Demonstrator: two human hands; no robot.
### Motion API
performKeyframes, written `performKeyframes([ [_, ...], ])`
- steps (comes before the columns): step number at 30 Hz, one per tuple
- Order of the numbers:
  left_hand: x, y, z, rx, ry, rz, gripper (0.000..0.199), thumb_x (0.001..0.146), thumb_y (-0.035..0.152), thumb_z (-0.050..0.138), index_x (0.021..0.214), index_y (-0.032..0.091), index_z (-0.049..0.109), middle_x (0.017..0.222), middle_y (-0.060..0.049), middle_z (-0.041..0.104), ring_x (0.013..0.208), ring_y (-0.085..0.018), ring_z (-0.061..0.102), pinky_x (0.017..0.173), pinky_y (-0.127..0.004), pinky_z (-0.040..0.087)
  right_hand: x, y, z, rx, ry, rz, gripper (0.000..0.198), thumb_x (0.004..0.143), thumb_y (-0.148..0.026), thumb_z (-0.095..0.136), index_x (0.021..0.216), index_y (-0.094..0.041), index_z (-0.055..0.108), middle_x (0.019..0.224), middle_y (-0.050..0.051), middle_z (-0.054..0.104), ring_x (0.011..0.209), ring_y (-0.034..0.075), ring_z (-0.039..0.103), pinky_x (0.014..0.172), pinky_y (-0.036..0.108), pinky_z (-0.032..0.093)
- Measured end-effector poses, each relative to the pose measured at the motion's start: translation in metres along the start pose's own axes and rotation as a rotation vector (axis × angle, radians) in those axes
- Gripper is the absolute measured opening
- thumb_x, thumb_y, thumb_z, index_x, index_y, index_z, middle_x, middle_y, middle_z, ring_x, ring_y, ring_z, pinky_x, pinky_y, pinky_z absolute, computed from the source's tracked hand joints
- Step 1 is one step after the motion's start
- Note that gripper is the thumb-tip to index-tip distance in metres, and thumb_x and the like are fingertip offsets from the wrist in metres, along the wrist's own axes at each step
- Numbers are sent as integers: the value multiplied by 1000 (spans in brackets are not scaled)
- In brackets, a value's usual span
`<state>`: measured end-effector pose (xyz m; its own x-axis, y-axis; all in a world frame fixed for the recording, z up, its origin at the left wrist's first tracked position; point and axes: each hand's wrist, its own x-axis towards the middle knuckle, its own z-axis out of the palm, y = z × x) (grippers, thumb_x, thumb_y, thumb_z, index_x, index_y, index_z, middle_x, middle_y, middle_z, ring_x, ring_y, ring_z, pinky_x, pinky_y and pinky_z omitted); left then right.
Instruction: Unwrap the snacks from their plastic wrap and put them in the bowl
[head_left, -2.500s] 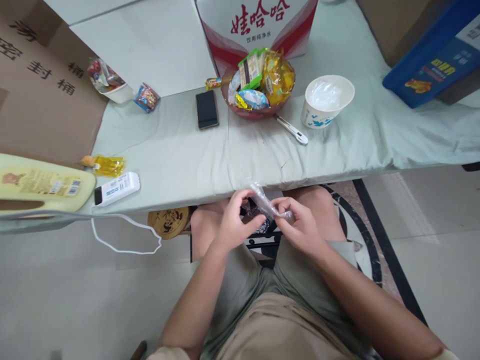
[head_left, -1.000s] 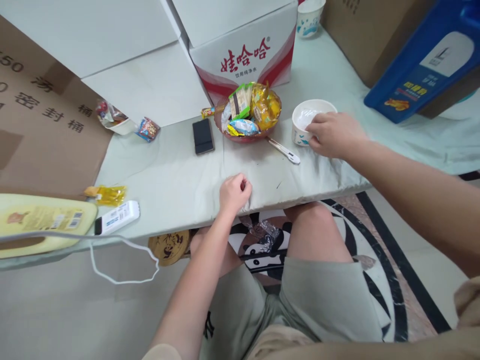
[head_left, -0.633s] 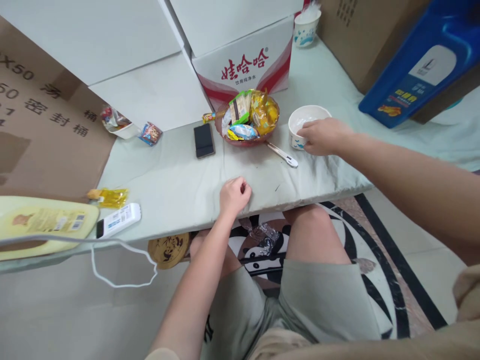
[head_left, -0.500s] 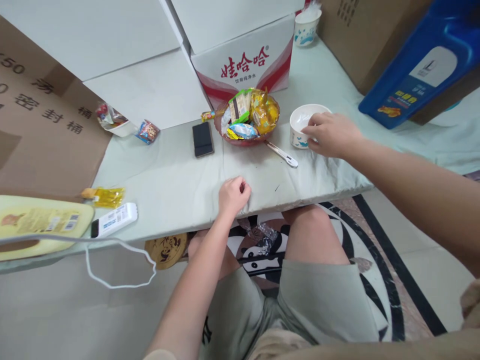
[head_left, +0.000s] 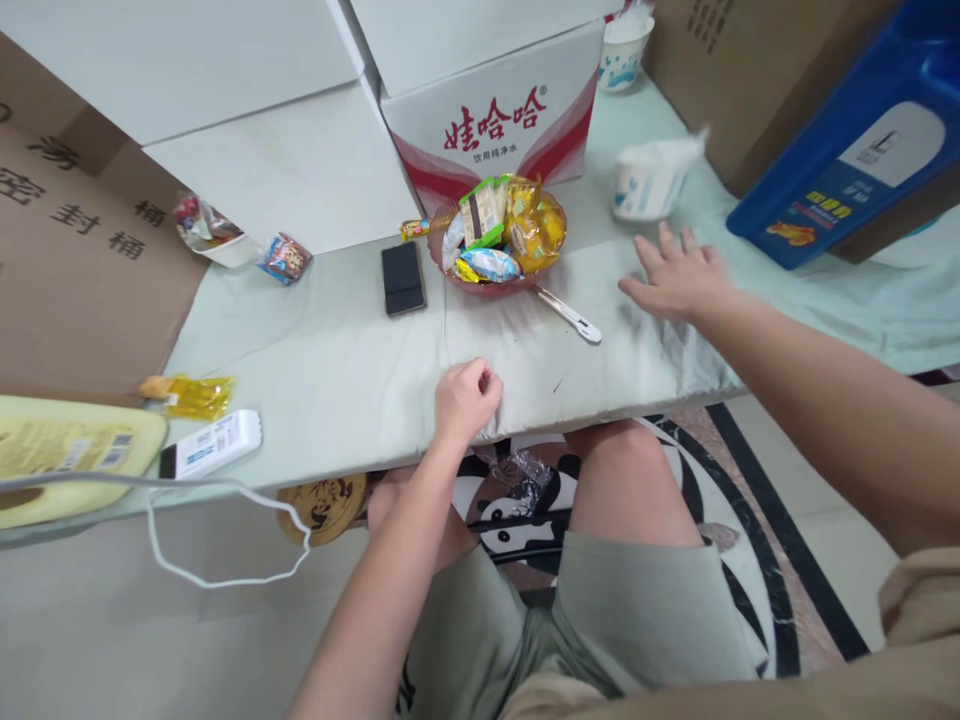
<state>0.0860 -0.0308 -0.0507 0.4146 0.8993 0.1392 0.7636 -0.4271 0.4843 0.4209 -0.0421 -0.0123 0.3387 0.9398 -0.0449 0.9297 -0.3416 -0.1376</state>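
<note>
My left hand (head_left: 466, 400) rests at the table's front edge, curled into a loose fist with a dark hollow and nothing visible in it. My right hand (head_left: 679, 275) is spread open, palm down, fingers pointing away from me and holding nothing. Just beyond its fingertips is a white paper cup (head_left: 646, 185) with a blue pattern, blurred, with clear plastic film sticking out at its right. A reddish glass bowl (head_left: 495, 288) full of wrapped snacks sits mid-table. Beside it lies a white utility knife (head_left: 570, 315), nearer to me than the bowl.
A black phone (head_left: 403, 280) lies left of the bowl. Boxes (head_left: 495, 110) line the back. A blue jug (head_left: 840, 150) stands at right, and another paper cup (head_left: 622, 55) is behind. At left are a yellow bottle (head_left: 75, 440), a white device (head_left: 214, 445) and a cable (head_left: 217, 582).
The paper cup has moved back and to the right, away from my right hand. That hand has let go and spread its fingers. My left hand stays in place.
</note>
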Motion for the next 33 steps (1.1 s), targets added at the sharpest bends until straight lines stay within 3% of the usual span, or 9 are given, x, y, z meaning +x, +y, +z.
performKeyframes([
  [3,0,-1,0,-12,-2,-6,17,84,20,56,69,23,50,64,0,54,67,-19,52,67,-33,37,3,-1,-4,-47,-139,-12,78,97,-61,37,159,-15,38,167,22,29,152,47,29,114,67,30],
  [7,0,-1,0,-21,-6,0,16,84,20,56,69,23,51,65,0,54,67,-19,52,67,-33,36,-10,-16,-12,-55,-150,-57,64,100,-49,35,151,-14,50,157,20,48,144,40,45,112,57,38],
  [11,-1,0,1,-10,-13,-11,16,84,20,57,69,23,51,66,-1,56,68,-19,53,68,-33,37,-19,-42,-15,-15,-28,-167,52,95,-35,43,140,-15,59,136,19,65,124,37,60,98,48,48],
  [18,-1,2,-1,-4,-31,-9,18,86,20,55,70,23,49,66,-1,55,70,-20,52,68,-34,36,-10,-102,-19,61,256,-416,44,88,-18,48,130,-21,62,136,16,61,121,35,54,89,43,43],
  [23,-2,2,-2,-3,-34,-9,20,87,20,54,69,23,46,67,-2,53,71,-20,52,67,-35,35,-6,-121,-17,31,237,-423,38,90,-17,45,123,-22,63,127,15,64,115,33,56,86,42,38],
  [33,-1,3,-2,-26,-42,-12,21,86,21,53,68,23,43,65,-1,52,68,-19,49,66,-35,32,8,-124,-1,-3,197,-381,31,94,-28,48,119,-25,67,128,12,63,107,28,56,79,36,40],
])
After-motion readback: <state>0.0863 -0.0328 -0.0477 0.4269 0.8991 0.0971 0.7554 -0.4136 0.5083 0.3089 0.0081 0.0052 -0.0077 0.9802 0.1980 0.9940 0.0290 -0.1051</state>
